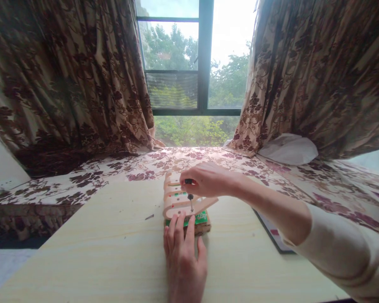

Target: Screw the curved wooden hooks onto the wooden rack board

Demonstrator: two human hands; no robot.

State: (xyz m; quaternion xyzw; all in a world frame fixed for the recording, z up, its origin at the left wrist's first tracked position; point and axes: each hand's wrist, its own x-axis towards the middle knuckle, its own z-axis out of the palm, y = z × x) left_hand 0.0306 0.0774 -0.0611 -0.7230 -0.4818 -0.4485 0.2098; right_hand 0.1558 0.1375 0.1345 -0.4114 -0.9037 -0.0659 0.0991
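At the middle of the table, a pale wooden piece with curved slots (177, 210) lies on top of a green and brown box (202, 227). My right hand (205, 179) is closed around the black handle of a small screwdriver (190, 196). The screwdriver stands upright, its tip down at a small dark spot near the right end of the wooden piece. My left hand (186, 256) has its fingers spread, with the fingertips resting on the near edge of the wooden piece and the box.
The pale wooden table (113, 244) carries a small dark sliver (149, 217) on the left. A dark-edged flat object (279, 240) lies partly under my right arm. Behind are a floral-covered ledge (189, 158), a white bag (289, 149), curtains and a window.
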